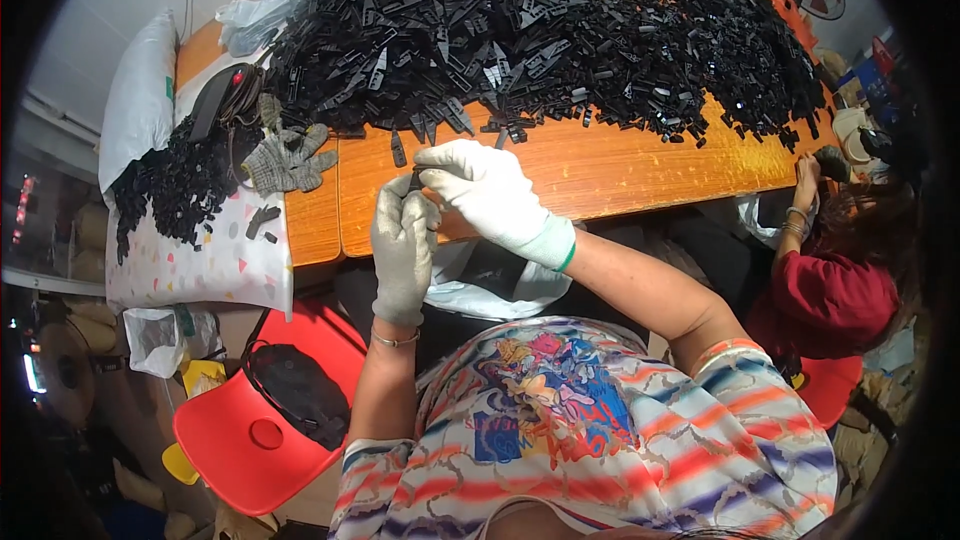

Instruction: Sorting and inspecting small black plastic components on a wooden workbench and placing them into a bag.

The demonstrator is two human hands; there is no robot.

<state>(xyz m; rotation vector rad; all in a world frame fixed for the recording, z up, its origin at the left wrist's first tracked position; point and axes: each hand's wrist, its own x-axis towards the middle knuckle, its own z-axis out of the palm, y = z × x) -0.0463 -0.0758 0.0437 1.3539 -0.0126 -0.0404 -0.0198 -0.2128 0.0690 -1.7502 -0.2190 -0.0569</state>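
Both my hands wear pale work gloves and meet at the front edge of the wooden table (520, 180). My left hand (403, 240) is closed, fingers bent upward around a small black plastic piece (416, 180) that is mostly hidden. From the right, my right hand (490, 195) pinches the same piece at its upper end with thumb and fingers. Just beyond my fingertips, a loose black plastic part (398, 148) lies on the wood. A large heap of black plastic parts (440, 40), many long and pointed, rises behind it. An open white plastic bag (490, 295) sits below my hands.
A second heap of smaller black parts (690, 40) spreads to the right. Grey knitted gloves (290, 158) and more black pieces (175, 185) lie at left. A red chair (235, 435) stands lower left. A co-worker in a red sleeve (835, 305) sits at right.
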